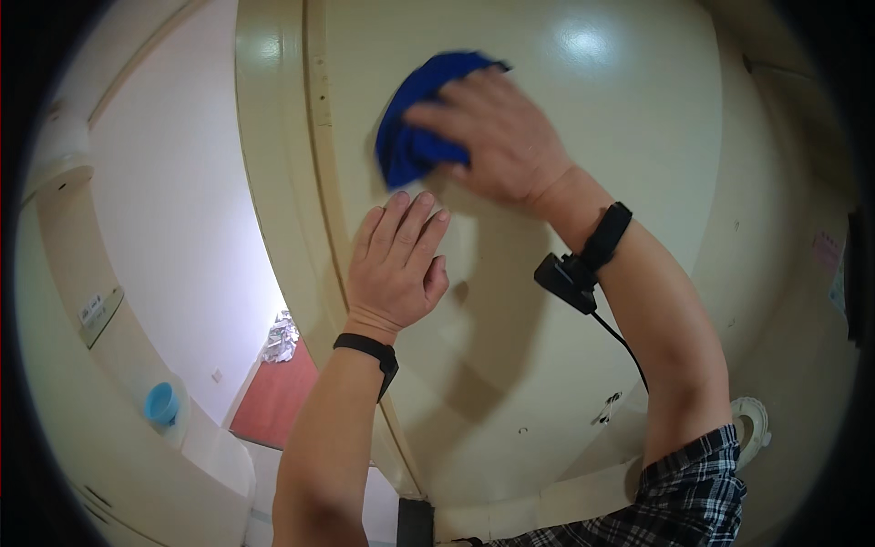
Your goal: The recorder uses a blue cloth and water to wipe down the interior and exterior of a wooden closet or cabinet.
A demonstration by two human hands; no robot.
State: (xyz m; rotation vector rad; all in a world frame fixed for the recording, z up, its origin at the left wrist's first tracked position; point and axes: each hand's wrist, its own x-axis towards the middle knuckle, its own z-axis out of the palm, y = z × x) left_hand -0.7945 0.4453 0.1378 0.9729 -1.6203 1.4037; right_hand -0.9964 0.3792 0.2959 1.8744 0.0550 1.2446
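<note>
A blue cloth (420, 123) lies pressed against a cream-coloured door panel (615, 137), beneath my right hand (502, 133). That hand is blurred, with its fingers spread over the cloth's right part. Below and to the left, my left hand (396, 260) rests flat on the panel near its left edge, fingers pointing up and slightly apart, with nothing in it. Its fingertips are close to the cloth's lower corner. A black wristband is on my left wrist, and a black strapped device (577, 273) with a cable is on my right.
The door frame (280, 137) runs along the panel's left side. Beyond it are a white wall (171, 171), a red floor area (277, 396) and crumpled silvery material (281, 338). A light-blue bowl (161, 403) stands at the lower left. Small hooks (607, 408) are on the lower panel.
</note>
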